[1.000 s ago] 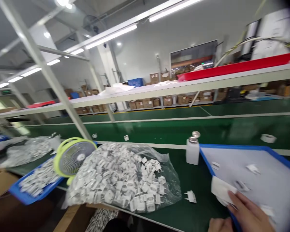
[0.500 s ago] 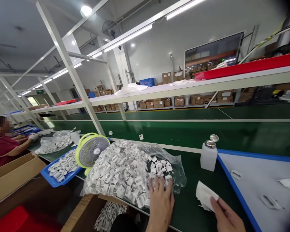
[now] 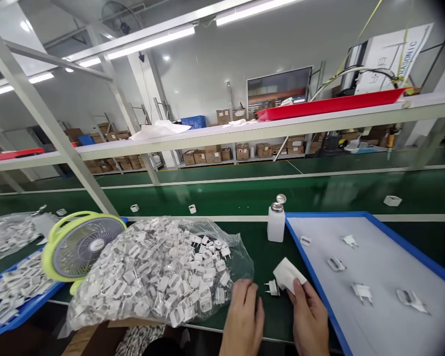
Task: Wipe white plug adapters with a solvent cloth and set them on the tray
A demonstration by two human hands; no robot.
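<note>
A factory assembly line with a green worktop (image 3: 257, 257). Near the centre, a loose white two-pin plug adapter (image 3: 272, 288) lies between the hands, just beside a folded white wipe (image 3: 288, 274) pinched in the right hand (image 3: 310, 316). The left hand (image 3: 243, 319) curls near the adapter; whether it holds anything cannot be told. Left, a clear plastic bag (image 3: 159, 272) of adapters; right, a blue-rimmed tray (image 3: 319, 213). The adapter appears light, stiff and smooth, best taken by its body, not its pins.
</note>
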